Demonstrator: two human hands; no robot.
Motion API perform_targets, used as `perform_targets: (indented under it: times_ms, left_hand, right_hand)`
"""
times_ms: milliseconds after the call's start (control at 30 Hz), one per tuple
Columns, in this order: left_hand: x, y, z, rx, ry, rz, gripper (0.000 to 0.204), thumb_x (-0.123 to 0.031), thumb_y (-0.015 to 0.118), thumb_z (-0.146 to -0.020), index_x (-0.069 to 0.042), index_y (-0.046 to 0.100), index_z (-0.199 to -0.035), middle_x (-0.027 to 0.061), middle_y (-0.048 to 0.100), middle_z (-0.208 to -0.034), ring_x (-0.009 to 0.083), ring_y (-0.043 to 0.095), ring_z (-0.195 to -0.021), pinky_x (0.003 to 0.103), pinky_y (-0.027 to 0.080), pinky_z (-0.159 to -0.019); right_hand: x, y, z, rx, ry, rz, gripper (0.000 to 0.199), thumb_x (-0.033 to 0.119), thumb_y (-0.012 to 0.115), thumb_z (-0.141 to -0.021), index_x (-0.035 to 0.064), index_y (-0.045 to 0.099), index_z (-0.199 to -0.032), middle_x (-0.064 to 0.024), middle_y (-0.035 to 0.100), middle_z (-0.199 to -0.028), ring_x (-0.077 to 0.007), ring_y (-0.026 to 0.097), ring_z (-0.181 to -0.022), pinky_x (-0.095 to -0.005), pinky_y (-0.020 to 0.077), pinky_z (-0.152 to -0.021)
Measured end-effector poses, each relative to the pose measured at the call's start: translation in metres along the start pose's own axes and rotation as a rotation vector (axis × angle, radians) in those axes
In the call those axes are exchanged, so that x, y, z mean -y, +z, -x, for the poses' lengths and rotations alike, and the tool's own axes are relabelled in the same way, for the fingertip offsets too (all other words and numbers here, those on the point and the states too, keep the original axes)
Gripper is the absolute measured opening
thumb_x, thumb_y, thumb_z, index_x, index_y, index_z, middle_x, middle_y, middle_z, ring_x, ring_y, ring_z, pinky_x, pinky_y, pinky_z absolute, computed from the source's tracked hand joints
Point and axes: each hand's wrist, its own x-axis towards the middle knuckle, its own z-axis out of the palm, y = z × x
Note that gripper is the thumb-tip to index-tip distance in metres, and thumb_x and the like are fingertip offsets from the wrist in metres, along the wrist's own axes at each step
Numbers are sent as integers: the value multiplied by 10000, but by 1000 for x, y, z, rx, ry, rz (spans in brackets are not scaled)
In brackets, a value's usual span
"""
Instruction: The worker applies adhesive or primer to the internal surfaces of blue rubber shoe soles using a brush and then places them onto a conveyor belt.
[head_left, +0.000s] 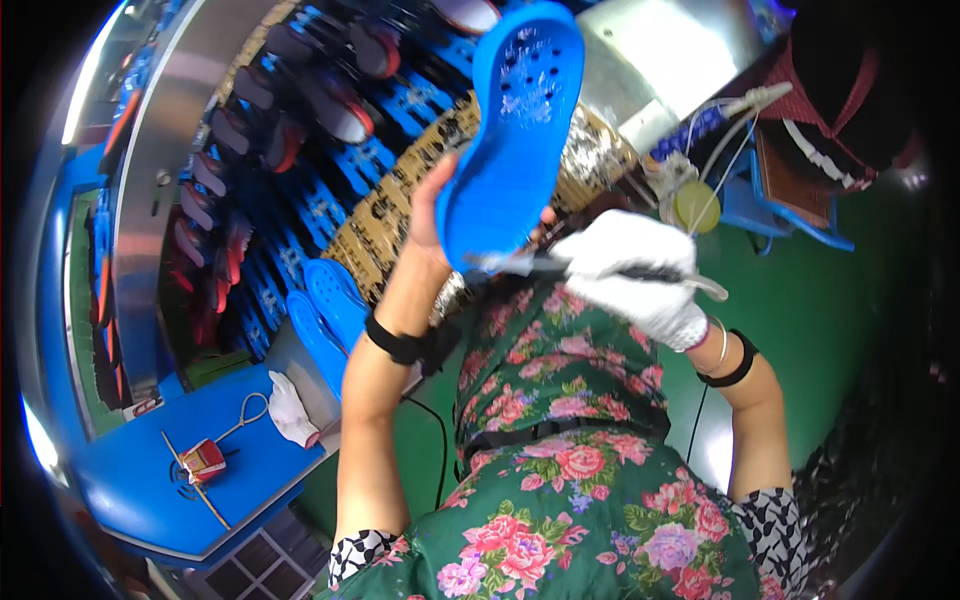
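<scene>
My bare left hand [430, 210] grips a blue shoe sole [505, 160] by its side and lower end, holding it tilted up. Small holes dot its wide upper part, where the surface looks shiny. In a white glove, my right hand [632, 268] is closed around a slim brush-like tool [530, 264] with a pale tip. That tip is at the lower end of the sole; blur hides whether it touches. A pale tube-like end of the tool sticks out behind the glove.
Two blue soles [335, 300] lean below my left forearm. On the blue table [120, 470] are a white glove [290, 408] and a small red container [203, 460] with a stick. Dark soles [345, 118] fill the rack ahead. A blue stool [790, 195] stands at right.
</scene>
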Motion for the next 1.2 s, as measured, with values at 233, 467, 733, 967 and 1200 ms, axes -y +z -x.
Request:
perform_targets:
  times_ms: [233,467,733,967,1200]
  left_hand:
    - [34,14,13,-63,131,160,871,-653,493,-957,-57,308,-1564,233,497,-1466,506,565,-1220,608,534,-919]
    - [-21,80,62,69,403,-277,1377,-627,895,-625,1,137,-1586,272,347,-1548,497,499,-1312,650,465,-1045]
    - [-217,189,81,289,913,-122,1027,-576,666,-913,58,163,-1544,331,242,-1548,512,362,-1365,565,409,-1139]
    - [-290,160,42,-185,1201,5,870,-445,550,-976,157,194,-1492,331,270,-1558,429,296,-1464,525,270,-1228]
    - [-366,166,-51,-1483,1049,-1871,1083,-583,685,-849,-15,154,-1602,432,346,-1483,575,342,-1397,547,288,-1183]
  right_hand:
    - [10,-20,-57,-86,-357,666,170,25,810,-784,51,778,-949,-114,769,-979,-234,732,-879,-349,575,-798]
    - [18,-38,-29,-396,119,-385,162,-114,724,-758,-17,723,-888,-127,724,-880,-188,688,-749,-298,558,-686]
    - [-11,-13,-34,-393,228,-400,161,-62,719,-826,-15,762,-974,-80,742,-889,-118,661,-741,-251,526,-693]
    - [-47,-4,-36,-293,371,-382,172,-23,730,-839,-19,773,-1006,-49,750,-869,-100,652,-744,-227,512,-683]
    - [-61,-6,-35,-367,439,-455,163,-82,725,-808,-42,758,-962,-115,762,-941,-158,709,-841,-256,556,-796]
